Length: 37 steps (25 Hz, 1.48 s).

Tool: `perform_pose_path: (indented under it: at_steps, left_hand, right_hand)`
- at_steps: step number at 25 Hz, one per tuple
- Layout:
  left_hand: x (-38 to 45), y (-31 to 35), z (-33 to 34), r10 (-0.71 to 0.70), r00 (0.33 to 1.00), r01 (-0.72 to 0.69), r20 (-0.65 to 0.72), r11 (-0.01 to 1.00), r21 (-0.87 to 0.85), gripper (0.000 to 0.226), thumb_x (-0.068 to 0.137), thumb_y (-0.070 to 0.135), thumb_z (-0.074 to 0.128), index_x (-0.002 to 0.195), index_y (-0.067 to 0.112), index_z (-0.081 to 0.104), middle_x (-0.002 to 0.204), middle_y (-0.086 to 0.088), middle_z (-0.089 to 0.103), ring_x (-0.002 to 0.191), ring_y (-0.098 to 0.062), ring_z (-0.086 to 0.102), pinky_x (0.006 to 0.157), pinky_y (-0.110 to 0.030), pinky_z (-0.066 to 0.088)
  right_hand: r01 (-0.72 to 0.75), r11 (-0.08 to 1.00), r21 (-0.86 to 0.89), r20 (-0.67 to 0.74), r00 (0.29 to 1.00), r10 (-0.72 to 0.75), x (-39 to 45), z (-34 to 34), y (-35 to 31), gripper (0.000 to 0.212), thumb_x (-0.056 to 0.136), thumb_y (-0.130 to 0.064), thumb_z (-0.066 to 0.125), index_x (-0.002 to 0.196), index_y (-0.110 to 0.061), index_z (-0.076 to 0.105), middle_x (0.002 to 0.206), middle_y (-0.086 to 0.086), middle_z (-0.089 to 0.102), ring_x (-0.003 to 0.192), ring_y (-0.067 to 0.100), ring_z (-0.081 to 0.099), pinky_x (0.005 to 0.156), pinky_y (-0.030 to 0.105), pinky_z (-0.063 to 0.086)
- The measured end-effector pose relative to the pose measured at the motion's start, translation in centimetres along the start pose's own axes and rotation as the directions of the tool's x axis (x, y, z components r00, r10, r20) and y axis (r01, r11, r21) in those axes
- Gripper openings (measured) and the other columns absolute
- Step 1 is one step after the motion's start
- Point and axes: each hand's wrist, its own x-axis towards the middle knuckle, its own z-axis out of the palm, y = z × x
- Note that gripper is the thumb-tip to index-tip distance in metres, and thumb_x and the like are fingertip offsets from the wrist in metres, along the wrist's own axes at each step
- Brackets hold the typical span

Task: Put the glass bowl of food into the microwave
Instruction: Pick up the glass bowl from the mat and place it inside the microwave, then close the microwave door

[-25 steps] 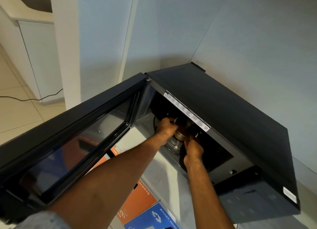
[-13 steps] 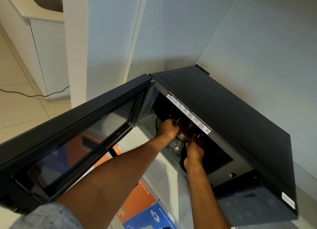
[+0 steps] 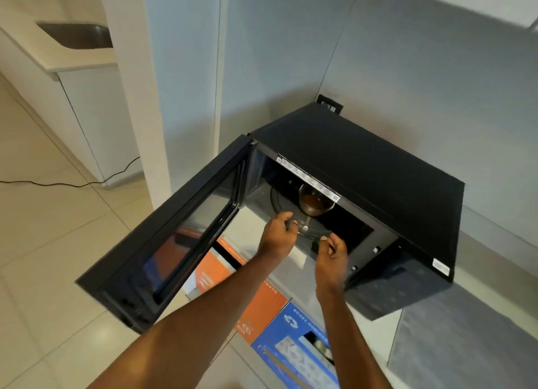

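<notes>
A black microwave (image 3: pixel 361 167) stands on a grey counter with its door (image 3: pixel 174 231) swung open to the left. Inside, a glass bowl (image 3: pixel 314 203) with brown food sits on the glass turntable (image 3: pixel 313 234), partly hidden under the top edge of the opening. My left hand (image 3: pixel 276 237) is at the front of the opening, fingers loosely curled, holding nothing. My right hand (image 3: pixel 333 253) is beside it at the turntable's front rim, fingers curled and empty. Both hands are apart from the bowl.
Orange (image 3: pixel 247 295) and blue (image 3: pixel 302 348) cardboard boxes lie below the counter edge. A white pillar (image 3: pixel 136 97) stands left of the microwave. A counter with a sink (image 3: pixel 78 36) is at far left, and a black cable (image 3: pixel 58 183) runs across the tiled floor.
Both hands have let go of the bowl and drawn back toward the front of the opening. The bowl now rests on the turntable. My head has pulled back and up.
</notes>
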Motion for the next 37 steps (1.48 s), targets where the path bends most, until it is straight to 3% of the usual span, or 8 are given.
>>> perform_pose_path:
  at_steps: [6, 13, 16, 21, 23, 28, 33, 37]
  left_hand:
    - [-8.6, 1.0, -6.6, 0.326, 0.945, -0.287, 0.024, 0.790, 0.542, 0.050, 0.099, 0.032, 0.051, 0.147, 0.017, 0.050, 0.152, -0.006, 0.052, 0.142, -0.025, 0.044, 0.118, -0.041, 0.034]
    - [-13.7, 6.3, -12.8, 0.541, 0.837, -0.232, -0.082, 0.488, 0.842, 0.051, 0.097, 0.046, 0.051, 0.144, 0.024, 0.052, 0.159, -0.006, 0.042, 0.149, -0.027, 0.034, 0.126, -0.059, 0.012]
    - [-14.4, 7.5, -15.4, 0.470, 0.851, -0.033, -0.234, 0.493, 0.869, 0.058, 0.092, 0.054, 0.054, 0.142, 0.024, 0.053, 0.160, -0.009, 0.040, 0.150, -0.035, 0.031, 0.120, -0.067, 0.010]
    - [-14.8, 5.8, -17.3, 0.196, 0.945, 0.137, -0.263, 0.493, 0.859, 0.077, 0.091, 0.063, 0.051, 0.153, 0.020, 0.036, 0.165, -0.016, 0.027, 0.150, -0.042, 0.025, 0.117, -0.068, 0.025]
    - [-15.1, 5.6, -17.3, 0.200, 0.951, 0.127, -0.238, 0.451, 0.883, 0.079, 0.091, 0.063, 0.052, 0.153, 0.018, 0.036, 0.163, -0.016, 0.030, 0.147, -0.041, 0.029, 0.113, -0.064, 0.032]
    - [-16.3, 6.9, -16.0, 0.191, 0.972, 0.009, -0.137, 0.551, 0.835, 0.084, 0.094, 0.067, 0.046, 0.159, 0.018, 0.024, 0.169, -0.013, 0.021, 0.154, -0.036, 0.021, 0.121, -0.054, 0.028]
    - [-17.6, 8.6, -13.5, 0.137, 0.989, -0.139, 0.059, 0.707, 0.694, 0.087, 0.096, 0.070, 0.039, 0.163, 0.022, 0.011, 0.173, 0.000, 0.000, 0.160, -0.023, 0.002, 0.127, -0.046, 0.014]
    - [-16.5, 8.7, -10.0, 0.226, 0.955, -0.297, 0.194, 0.676, 0.674, 0.090, 0.095, 0.074, 0.027, 0.164, 0.022, 0.005, 0.173, 0.000, -0.004, 0.159, -0.020, -0.007, 0.127, -0.044, -0.004]
  right_hand:
    - [0.174, 0.976, -0.133, 0.027, 0.985, -0.172, -6.5, -3.9, -2.0, 0.042, 0.102, -0.036, 0.055, 0.140, -0.019, 0.053, 0.138, 0.002, 0.057, 0.123, 0.020, 0.059, 0.101, 0.036, 0.051]
    - [0.401, 0.786, -0.471, -0.100, 0.861, -0.499, -8.9, -8.8, -7.5, 0.043, 0.101, -0.039, 0.054, 0.140, -0.020, 0.055, 0.149, 0.002, 0.051, 0.142, 0.019, 0.041, 0.116, 0.047, 0.040]
    - [0.323, 0.700, -0.637, -0.211, 0.800, -0.561, -7.6, -11.3, -8.8, 0.051, 0.099, -0.040, 0.055, 0.144, -0.017, 0.050, 0.155, 0.005, 0.044, 0.149, 0.025, 0.031, 0.122, 0.047, 0.028]
    - [0.201, 0.679, -0.706, -0.217, 0.851, -0.478, -5.8, -13.4, -7.2, 0.061, 0.100, -0.046, 0.052, 0.152, -0.017, 0.041, 0.161, 0.008, 0.038, 0.153, 0.029, 0.025, 0.124, 0.053, 0.020]
    - [0.207, 0.660, -0.722, -0.200, 0.851, -0.486, -5.6, -13.5, -6.4, 0.062, 0.100, -0.046, 0.052, 0.153, -0.017, 0.039, 0.162, 0.007, 0.037, 0.154, 0.028, 0.023, 0.125, 0.052, 0.020]
    - [0.221, 0.645, -0.731, -0.204, 0.832, -0.516, -5.5, -13.6, -5.7, 0.060, 0.100, -0.043, 0.052, 0.153, -0.018, 0.040, 0.162, 0.006, 0.038, 0.154, 0.027, 0.024, 0.124, 0.051, 0.024]
    - [0.215, 0.646, -0.733, -0.206, 0.834, -0.511, -5.4, -13.5, -5.5, 0.059, 0.101, -0.043, 0.050, 0.154, -0.019, 0.040, 0.162, 0.005, 0.038, 0.154, 0.027, 0.024, 0.124, 0.052, 0.024]
    - [0.214, 0.657, -0.723, -0.204, 0.842, -0.499, -5.5, -13.5, -5.6, 0.059, 0.101, -0.045, 0.048, 0.153, -0.019, 0.041, 0.162, 0.005, 0.038, 0.154, 0.025, 0.023, 0.123, 0.052, 0.026]
